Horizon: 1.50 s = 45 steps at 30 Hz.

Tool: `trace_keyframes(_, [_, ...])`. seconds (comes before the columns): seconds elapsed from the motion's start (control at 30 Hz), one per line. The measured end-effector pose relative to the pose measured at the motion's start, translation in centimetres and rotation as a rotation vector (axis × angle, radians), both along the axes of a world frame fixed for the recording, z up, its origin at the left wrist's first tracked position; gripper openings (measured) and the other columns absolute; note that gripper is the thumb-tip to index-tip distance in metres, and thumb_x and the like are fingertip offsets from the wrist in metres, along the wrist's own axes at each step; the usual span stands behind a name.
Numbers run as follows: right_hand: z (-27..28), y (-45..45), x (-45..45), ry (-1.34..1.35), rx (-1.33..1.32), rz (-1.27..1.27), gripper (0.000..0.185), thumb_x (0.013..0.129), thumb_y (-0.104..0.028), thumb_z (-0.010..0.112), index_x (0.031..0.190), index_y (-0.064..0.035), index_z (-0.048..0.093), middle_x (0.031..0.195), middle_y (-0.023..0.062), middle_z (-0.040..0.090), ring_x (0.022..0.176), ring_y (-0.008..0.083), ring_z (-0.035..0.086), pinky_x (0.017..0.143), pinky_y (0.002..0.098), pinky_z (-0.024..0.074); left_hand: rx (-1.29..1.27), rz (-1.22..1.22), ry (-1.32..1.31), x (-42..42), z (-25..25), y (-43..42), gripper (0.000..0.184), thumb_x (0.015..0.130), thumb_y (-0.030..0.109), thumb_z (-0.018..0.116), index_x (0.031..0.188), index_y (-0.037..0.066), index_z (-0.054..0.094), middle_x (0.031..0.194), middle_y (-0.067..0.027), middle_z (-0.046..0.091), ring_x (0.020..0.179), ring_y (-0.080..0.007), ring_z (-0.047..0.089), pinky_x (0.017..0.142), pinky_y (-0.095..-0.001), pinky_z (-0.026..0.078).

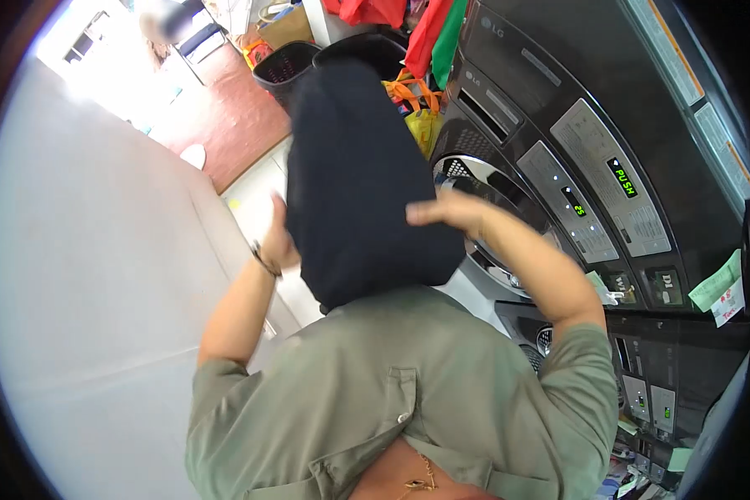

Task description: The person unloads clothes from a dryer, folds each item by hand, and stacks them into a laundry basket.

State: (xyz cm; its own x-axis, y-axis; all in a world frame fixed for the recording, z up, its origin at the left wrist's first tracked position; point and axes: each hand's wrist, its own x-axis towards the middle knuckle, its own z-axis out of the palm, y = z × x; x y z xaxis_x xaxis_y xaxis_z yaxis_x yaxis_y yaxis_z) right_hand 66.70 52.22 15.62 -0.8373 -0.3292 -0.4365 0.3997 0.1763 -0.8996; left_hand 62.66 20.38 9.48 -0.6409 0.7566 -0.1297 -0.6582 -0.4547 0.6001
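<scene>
A black folded cloth [362,192], its exact kind not clear, stretches out in front of my chest, its near end against my green shirt. My right hand [454,214] grips its right edge, thumb lying across the top and the other fingers mostly hidden beneath. At the opposite edge is my left hand [282,237], thumb pointing up along the side and fingers tucked behind the fabric. Slight blur softens both hands.
Stacked dark LG laundry machines [550,125] with lit green displays stand on my right, one round door [508,200] close to my right forearm. A white wall-like surface [100,242] runs along my left. Ahead are a black basket [285,68] and a yellow-orange bag [423,117].
</scene>
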Motion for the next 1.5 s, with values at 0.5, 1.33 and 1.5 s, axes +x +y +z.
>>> trace_keyframes(0.5, [-9.8,0.8,-3.3,0.171,-0.309,-0.77,0.065,0.078,0.007,0.067,0.135,-0.0159,0.046,0.115,0.0133,0.057,0.101,0.0219,0.06,0.085,0.0351,0.0528,-0.488,0.319,0.047,-4.9,-4.6,5.8,0.031,0.091,0.018,0.063,0.112,-0.005,0.06,0.105,-0.0125,0.067,0.092,-0.0193,0.066,0.084,-0.0318,0.053])
trace_keyframes(1.33, [-17.0,3.0,-7.3,0.431,0.327,-0.663,0.068,0.079,-0.027,0.073,0.139,-0.014,0.044,0.137,0.0167,0.049,0.13,0.0327,0.043,0.107,0.0399,0.0325,-0.825,0.161,-0.185,-10.6,-24.2,3.8,0.071,0.086,0.055,0.055,0.142,0.017,0.035,0.146,-0.0109,0.036,0.135,-0.0289,0.033,0.103,-0.0421,0.029])
trace_keyframes(1.5, [16.4,8.5,-3.1,1.695,1.583,-0.737,0.022,0.074,-0.016,0.066,0.095,-0.0235,0.069,0.115,-0.0008,0.063,0.119,0.0218,0.051,0.1,0.0522,0.0274,-0.173,0.242,-0.159,-11.5,-12.8,5.7,0.062,0.089,0.056,0.048,0.139,0.02,0.039,0.138,-0.0105,0.046,0.112,-0.0298,0.054,0.089,-0.045,0.043])
